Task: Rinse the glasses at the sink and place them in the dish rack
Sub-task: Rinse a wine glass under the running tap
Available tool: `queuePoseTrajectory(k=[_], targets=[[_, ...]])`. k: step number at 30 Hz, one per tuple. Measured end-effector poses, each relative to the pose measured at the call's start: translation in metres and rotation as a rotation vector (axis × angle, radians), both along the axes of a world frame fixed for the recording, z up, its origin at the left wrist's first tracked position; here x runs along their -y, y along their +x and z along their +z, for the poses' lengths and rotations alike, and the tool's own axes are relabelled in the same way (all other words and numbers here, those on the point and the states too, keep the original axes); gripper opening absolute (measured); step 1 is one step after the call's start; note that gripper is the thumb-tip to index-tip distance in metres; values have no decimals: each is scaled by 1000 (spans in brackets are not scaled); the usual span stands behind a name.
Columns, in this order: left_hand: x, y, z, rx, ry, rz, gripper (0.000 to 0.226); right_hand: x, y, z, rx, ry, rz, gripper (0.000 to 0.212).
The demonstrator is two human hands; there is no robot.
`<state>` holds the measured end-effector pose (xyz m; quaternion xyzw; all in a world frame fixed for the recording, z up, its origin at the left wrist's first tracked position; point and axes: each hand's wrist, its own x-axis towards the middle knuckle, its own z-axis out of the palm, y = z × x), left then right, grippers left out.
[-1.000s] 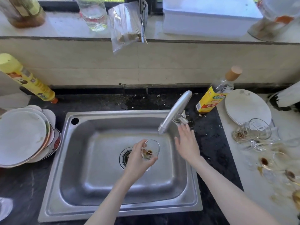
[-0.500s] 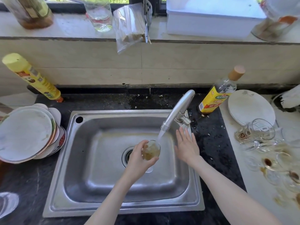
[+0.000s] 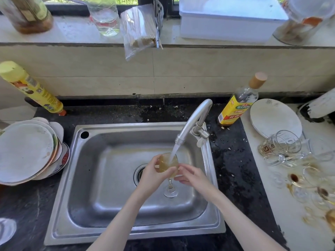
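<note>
A stemmed glass (image 3: 168,163) stands upright over the steel sink (image 3: 112,178), under the tap (image 3: 194,124). Water runs from the spout into the bowl, which holds cloudy brownish water. My left hand (image 3: 152,175) grips the bowl from the left. My right hand (image 3: 192,175) touches the bowl's right side with curled fingers. The stem and foot hang free below my hands. Several dirty glasses (image 3: 282,147) with brown stains lie and stand on the white counter at the right.
A stack of plates (image 3: 27,151) sits left of the sink, with a yellow bottle (image 3: 32,87) behind it. An oil bottle (image 3: 239,102) and a white plate (image 3: 275,116) stand to the right of the tap. Jars and a white box line the windowsill.
The water started running and the glass filled with brownish water. My right hand left the tap and came down to the glass bowl.
</note>
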<state>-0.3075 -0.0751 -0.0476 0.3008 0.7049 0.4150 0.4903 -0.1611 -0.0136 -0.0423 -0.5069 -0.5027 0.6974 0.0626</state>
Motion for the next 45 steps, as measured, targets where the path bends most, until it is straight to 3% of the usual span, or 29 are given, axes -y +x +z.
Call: queuePoseTrajectory(k=[2, 7, 11, 14, 18, 22, 27, 32, 39, 45], targets=[[-1, -1, -1, 80, -97, 18, 33, 10, 1, -3, -36, -91, -67, 20], [3, -2, -6, 499, -381, 60, 41, 15, 3, -6, 56, -265, -27, 32], [6, 2, -12, 684, -562, 229, 53, 15, 1, -7, 114, -299, -15, 32], [8, 2, -13, 751, -607, 243, 53, 15, 1, -11, 147, -257, -21, 33], [6, -1, -12, 671, -506, 209, 48, 17, 2, -6, 175, -164, 85, 35], [6, 1, -8, 455, -298, 62, 46, 21, 3, -6, 138, -97, 104, 47], [4, 5, 8, 176, -111, 37, 47, 22, 0, 0, -7, 57, 36, 50], [-1, 0, 23, 157, 45, 6, 50, 16, -9, -1, -162, 104, -130, 50], [0, -8, 22, 145, 119, -54, 47, 15, -4, -4, -248, 78, -128, 52], [2, -7, 11, 77, 94, 7, 36, 20, -12, -3, -457, -133, -253, 36]])
